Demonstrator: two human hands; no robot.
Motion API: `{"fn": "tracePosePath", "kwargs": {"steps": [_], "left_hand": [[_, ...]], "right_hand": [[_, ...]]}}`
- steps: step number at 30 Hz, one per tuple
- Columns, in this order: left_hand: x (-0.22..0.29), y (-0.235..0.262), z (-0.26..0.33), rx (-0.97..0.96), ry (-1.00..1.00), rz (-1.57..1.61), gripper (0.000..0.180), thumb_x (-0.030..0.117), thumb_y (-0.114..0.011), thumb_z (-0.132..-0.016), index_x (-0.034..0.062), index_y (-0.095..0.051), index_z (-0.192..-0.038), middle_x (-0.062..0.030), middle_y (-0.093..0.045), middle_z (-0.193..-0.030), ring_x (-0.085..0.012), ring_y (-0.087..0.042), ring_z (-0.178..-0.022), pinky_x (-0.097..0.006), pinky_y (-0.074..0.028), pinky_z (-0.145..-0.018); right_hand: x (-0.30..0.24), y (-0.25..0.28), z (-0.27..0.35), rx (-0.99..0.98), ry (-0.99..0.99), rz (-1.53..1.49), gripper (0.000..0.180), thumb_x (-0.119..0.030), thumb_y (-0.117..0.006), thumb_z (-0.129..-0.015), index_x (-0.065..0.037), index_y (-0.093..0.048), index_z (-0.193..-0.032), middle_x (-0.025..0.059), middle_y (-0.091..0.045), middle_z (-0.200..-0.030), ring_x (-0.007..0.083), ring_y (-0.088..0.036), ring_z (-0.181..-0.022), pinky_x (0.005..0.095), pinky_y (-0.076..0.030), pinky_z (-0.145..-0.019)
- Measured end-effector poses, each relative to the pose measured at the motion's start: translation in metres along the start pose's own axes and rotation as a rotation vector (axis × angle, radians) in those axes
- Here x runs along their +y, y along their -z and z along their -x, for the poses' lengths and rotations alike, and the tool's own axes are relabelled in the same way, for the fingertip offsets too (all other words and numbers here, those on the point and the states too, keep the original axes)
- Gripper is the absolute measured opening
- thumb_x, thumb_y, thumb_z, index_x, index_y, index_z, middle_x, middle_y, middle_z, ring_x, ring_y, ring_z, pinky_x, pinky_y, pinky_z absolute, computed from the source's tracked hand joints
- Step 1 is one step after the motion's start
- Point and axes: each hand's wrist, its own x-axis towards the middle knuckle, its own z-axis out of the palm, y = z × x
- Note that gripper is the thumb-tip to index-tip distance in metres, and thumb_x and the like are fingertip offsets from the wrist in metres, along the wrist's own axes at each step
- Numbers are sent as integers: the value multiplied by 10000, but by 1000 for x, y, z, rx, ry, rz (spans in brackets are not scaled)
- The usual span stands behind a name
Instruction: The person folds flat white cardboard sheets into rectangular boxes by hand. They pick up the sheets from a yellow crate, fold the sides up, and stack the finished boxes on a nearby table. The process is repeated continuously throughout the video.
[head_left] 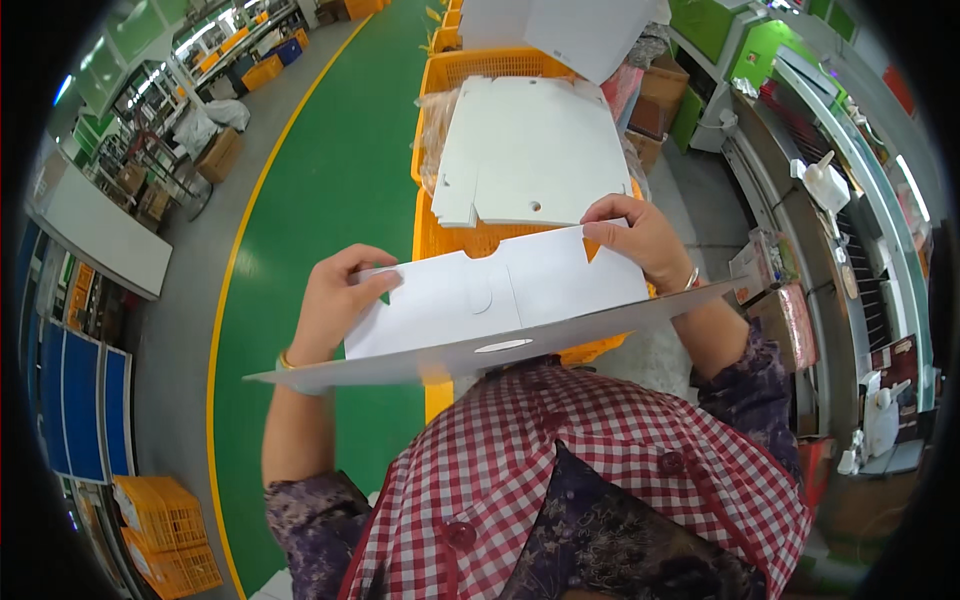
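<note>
White cardboard blank hides the orange crate and both palms.

Two hands, left hand and right hand, on one flat white cardboard sheet. One stack of white sheets on orange crates (three or more in a row). Two more orange crates at lower left.

I'm standing on a factory floor, at a packing station. The green painted floor has a yellow lane line running along a grey walkway. Orange plastic crates stacked with flat white carton blanks sit ahead of me, a conveyor line runs on my right, and shelving racks stand far left.
</note>
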Motion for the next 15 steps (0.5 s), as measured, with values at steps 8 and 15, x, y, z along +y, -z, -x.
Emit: {"fn": "tracePosePath", "kwargs": {"steps": [8,15], "left_hand": [[-6,6,-25,87,-109,209,122,46,-627,-799,5,-641,-913,-68,-611,-926,-103,-536,-793,-220,-419,-666],[-58,12,32,123,-275,644,216,151,-602,-842,-24,-630,-966,-141,-522,-1207,-195,-502,-1089,-337,-419,-915]], "right_hand": [[-9,-5,-28,-9,-4,56,137,-132,-663,-808,-41,-623,-902,-4,-604,-809,57,-553,-745,210,-473,-668],[5,1,-31,48,-4,-184,134,-114,-607,-836,-34,-617,-941,-11,-609,-830,71,-576,-751,216,-481,-665]]}}
